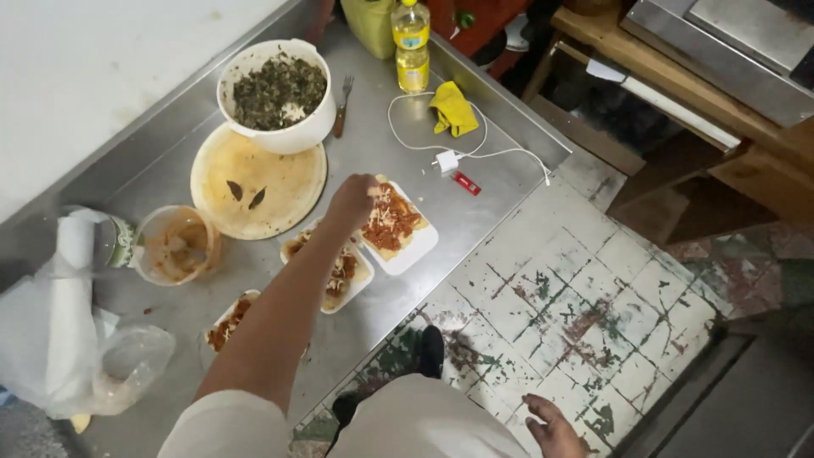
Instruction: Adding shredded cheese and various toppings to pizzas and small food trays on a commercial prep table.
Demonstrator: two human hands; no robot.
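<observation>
The person stood at a steel counter (475, 212), left arm stretched out over it. The left hand (354, 202) hovered with its fingers bunched downward over the near edge of a white tray (417, 246) of flatbread spread with red sauce and pale shreds; I could not tell whether anything was pinched in the fingers. A second tray (356, 280) with the same topping lay just beside it, partly under the forearm, and a third tray (227, 322) lay further along toward the person. The right hand (553, 428) hung low at the person's side over the worn tiled floor (585, 314), fingers loosely open, holding nothing.

Beyond the trays sat a round wooden board (263, 191) with a white bowl of dark chopped greens (280, 89) resting on its far edge, a fork (342, 106) beside it. A sauce-smeared tub (176, 244) stood near the board, a bottle of yellow oil (412, 47) at the back, a yellow cloth (454, 108) and white charger cable (441, 157) nearby
</observation>
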